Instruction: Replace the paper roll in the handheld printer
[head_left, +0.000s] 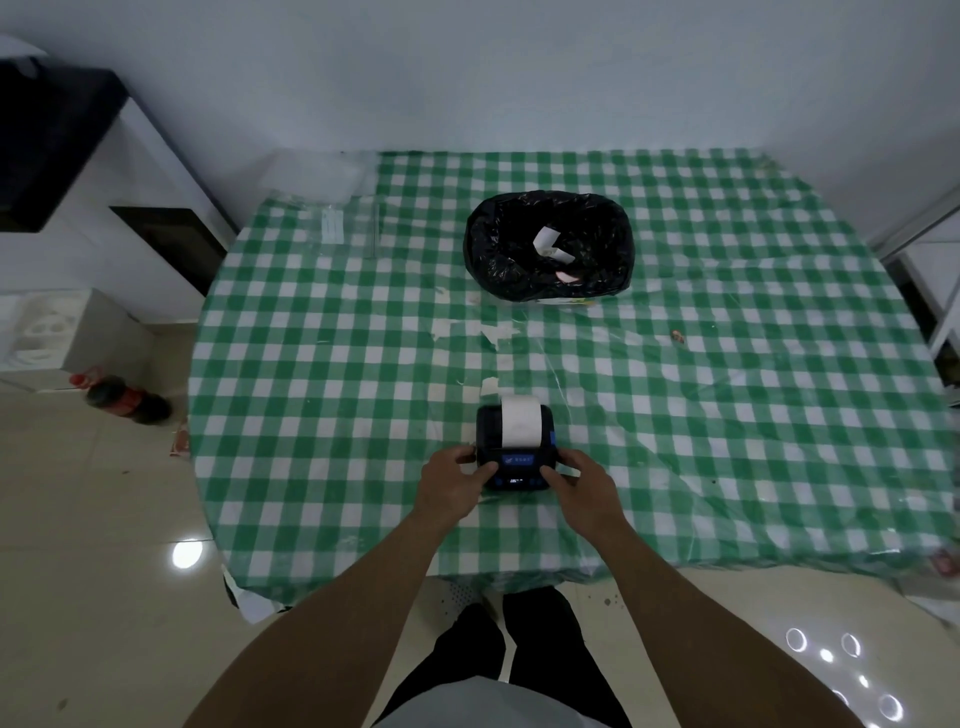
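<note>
Head view, printer (515, 449), bin (548, 244) beyond

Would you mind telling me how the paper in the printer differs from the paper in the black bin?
The paper roll in the printer is one clean white roll, seated upright in its slot; the paper scraps in the bin are loose, crumpled pieces. The roll sits near, between the left hand and right hand; the scraps lie farther back. Both are white.

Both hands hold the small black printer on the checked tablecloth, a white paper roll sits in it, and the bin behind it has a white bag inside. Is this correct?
Almost. The head view shows the bag in the bin is black, not white; only paper scraps inside are white. The rest stands: left hand and right hand hold the printer, with the paper roll in it, on the checked tablecloth.
</note>
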